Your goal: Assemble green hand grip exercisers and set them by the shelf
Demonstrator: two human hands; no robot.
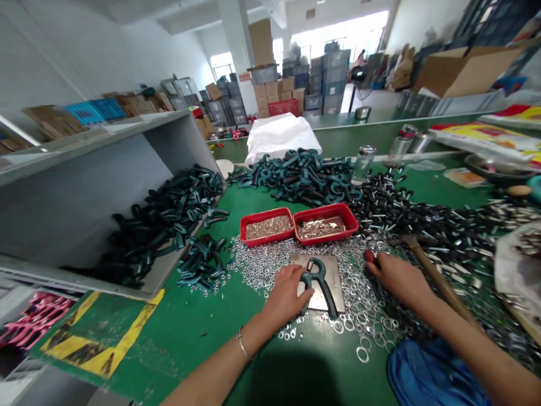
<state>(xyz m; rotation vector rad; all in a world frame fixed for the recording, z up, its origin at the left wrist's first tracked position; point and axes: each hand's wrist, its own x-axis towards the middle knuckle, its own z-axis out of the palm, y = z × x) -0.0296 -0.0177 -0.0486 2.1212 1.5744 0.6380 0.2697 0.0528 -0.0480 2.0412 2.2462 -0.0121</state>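
Note:
My left hand (289,290) is closed round one leg of a dark green, shears-like tool (324,285) with a curved, hooked head. The tool lies on a square metal plate (335,265), and a small metal pin stands at its head. Over to the right, my right hand (397,276) is closed on a small red-ended object (370,258); its rest is hidden by the fingers. Just beyond that hand lies a hammer (435,270) with a wooden handle. Loose metal rings (359,316) surround the plate.
Two red trays hold small metal parts (270,227) and pins (321,228). Dark green tools are heaped behind them (304,175) and in a grey bin (169,214) at left. Black-headed bolts (406,208) spread rightward, near a glass jar (363,164). Blue cloth (431,372) lies at front right.

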